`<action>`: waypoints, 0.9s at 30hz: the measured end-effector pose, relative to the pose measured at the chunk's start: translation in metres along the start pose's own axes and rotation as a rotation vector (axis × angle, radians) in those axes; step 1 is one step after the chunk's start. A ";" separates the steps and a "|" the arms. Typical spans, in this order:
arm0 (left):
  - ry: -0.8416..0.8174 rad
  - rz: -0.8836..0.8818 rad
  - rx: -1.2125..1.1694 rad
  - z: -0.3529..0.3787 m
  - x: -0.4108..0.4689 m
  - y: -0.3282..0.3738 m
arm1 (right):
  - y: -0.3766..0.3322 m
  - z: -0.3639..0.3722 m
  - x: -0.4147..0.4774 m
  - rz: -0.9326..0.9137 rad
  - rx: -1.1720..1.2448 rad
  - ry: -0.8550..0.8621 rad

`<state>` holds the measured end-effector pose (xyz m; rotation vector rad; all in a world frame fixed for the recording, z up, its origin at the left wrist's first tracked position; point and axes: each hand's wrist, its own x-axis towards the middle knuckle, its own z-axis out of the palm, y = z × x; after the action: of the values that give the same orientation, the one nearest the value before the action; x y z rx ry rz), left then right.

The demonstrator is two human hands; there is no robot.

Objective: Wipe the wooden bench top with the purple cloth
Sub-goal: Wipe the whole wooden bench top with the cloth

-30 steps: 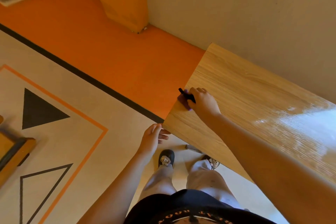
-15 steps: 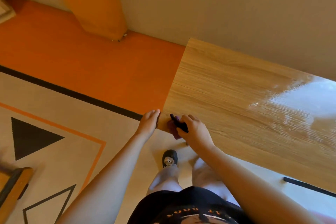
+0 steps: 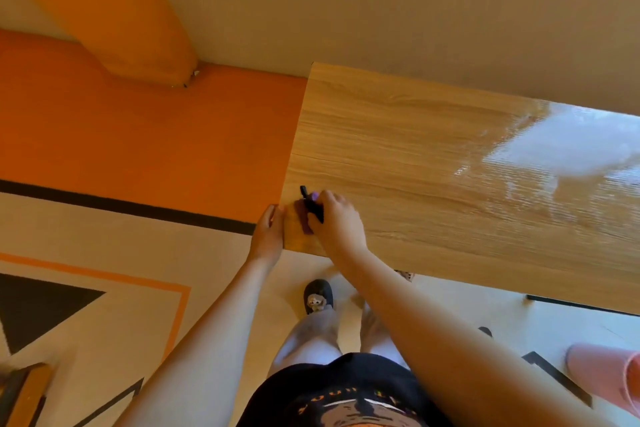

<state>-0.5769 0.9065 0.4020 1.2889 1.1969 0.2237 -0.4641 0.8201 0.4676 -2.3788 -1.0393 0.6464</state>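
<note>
**Cloth (image 3: 302,218) at left front corner of bench (image 3: 433,163), under right hand (image 3: 337,222)**

The cloth lies bunched on the bench top, close to the left end and near the front edge. The right hand covers most of it, fingers curled over and gripping it. A slim black item (image 3: 304,191) juts out from under those fingers. The left hand (image 3: 268,234) rests flat against the bench's end, fingers straight, grasping nothing. Glare marks the top toward the right. Orange floor (image 3: 138,135) lies beyond the end. A dark slipper (image 3: 318,295) shows below the front edge.
</note>
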 end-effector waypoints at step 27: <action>0.330 0.513 0.808 0.047 -0.042 0.035 | 0.200 -0.113 -0.112 0.436 0.077 0.330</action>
<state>-0.5426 0.8598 0.4456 2.3420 1.2581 0.3509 -0.3573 0.5882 0.4666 -2.5467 -0.3534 0.4038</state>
